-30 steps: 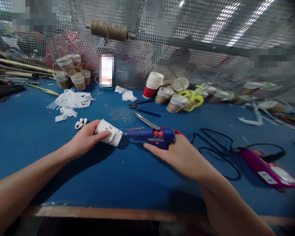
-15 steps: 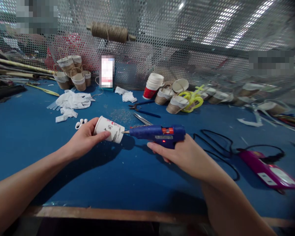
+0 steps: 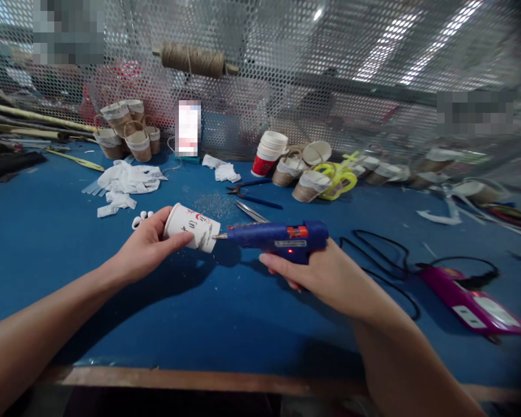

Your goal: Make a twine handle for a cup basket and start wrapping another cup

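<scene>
over the blue table (image 3: 243,330), your left hand (image 3: 145,249) holds the paper cup (image 3: 202,227) tilted on its side, thumb across the printed wall. your right hand's (image 3: 319,272) fingers are wrapped around the glue gun (image 3: 271,234), its tip pointing at the cup's right end; whether they touch cannot be told. the scissors (image 3: 250,211) lie partly hidden behind the gun, the pliers (image 3: 260,200) just beyond.

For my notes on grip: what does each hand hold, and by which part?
The left hand holds a white printed cup by its side wall; the right hand holds a blue glue gun by its handle.
</scene>
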The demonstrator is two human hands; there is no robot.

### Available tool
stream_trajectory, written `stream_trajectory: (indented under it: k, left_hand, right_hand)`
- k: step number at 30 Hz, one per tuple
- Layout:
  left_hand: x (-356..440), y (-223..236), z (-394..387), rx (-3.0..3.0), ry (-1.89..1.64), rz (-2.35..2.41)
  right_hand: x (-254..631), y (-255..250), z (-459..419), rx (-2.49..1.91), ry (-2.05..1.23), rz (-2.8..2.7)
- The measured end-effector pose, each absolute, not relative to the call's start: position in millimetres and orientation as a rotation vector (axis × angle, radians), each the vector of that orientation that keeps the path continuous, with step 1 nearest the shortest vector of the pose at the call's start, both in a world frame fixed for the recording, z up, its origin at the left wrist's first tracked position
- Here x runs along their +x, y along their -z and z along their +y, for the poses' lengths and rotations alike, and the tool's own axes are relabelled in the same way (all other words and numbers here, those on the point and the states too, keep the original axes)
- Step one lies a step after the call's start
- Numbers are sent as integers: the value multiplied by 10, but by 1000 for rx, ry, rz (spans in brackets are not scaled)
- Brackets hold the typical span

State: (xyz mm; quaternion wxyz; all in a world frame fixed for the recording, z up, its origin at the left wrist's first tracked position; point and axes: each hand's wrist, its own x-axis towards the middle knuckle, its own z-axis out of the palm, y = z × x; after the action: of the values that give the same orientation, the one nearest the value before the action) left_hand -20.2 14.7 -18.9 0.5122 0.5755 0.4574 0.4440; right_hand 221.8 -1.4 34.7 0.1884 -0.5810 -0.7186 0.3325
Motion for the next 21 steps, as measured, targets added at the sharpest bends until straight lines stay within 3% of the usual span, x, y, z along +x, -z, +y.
stream_trajectory:
  k: [21]
  left_hand:
    - [-218, 199, 120, 1358, -1125, 1024]
  right_hand:
    - [2286, -362, 2, -1550, -988, -2061]
